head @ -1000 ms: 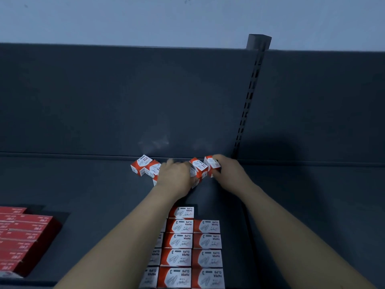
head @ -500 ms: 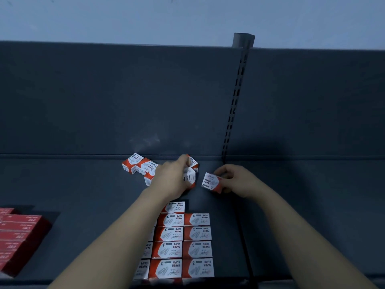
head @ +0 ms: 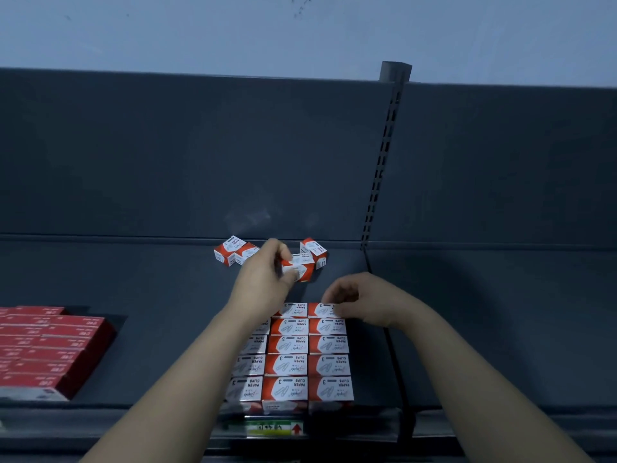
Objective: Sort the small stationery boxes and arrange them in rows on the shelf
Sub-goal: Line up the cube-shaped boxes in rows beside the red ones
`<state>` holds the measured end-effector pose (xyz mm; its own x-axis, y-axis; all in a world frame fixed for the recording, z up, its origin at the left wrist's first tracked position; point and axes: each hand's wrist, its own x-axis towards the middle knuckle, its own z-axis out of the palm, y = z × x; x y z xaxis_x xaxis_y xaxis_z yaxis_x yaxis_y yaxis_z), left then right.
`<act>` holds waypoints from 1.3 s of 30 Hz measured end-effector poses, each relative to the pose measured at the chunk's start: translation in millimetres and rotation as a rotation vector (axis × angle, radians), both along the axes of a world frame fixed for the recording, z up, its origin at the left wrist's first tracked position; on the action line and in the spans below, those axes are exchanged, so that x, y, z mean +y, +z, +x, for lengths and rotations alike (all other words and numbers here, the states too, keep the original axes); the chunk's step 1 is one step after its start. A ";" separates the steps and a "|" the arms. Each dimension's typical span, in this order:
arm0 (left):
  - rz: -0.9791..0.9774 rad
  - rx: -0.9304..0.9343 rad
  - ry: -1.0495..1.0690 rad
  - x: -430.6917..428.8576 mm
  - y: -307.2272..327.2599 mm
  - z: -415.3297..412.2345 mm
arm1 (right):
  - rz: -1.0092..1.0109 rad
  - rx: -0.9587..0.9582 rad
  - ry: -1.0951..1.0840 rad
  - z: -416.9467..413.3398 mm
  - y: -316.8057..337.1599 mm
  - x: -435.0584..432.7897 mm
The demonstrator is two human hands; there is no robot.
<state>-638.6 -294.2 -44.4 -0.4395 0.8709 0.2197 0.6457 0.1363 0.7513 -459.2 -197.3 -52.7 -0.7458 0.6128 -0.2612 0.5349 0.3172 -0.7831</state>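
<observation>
I'm seeing red cartons sitting left on shelf, slotted post rising behind. Left hand curling round loose box near back wall; right hand pinching rearmost box of right row. Red-and-white paper-clip boxes lying in three rows at shelf front, forearm hiding part of left row.

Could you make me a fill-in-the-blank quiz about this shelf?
The rowed boxes read "PAPER ____".
The left hand grips a loose box coloured red and ____.
The right hand pinches the far box in the ____ column.
The red stack lies ____ of the rows.
Missing words: CLIPS; white; right; left.
</observation>
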 end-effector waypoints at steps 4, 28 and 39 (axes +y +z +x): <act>-0.001 -0.024 -0.069 -6.2 2.6 10.5 | 0.100 0.085 -0.142 1.7 2.1 -14.7; -0.349 0.571 -0.207 -41.5 -30.1 48.6 | 0.093 -0.115 -0.170 79.5 2.3 -87.0; -0.244 0.542 -0.188 -42.1 -23.2 46.8 | 0.136 -0.031 -0.235 78.7 10.6 -86.4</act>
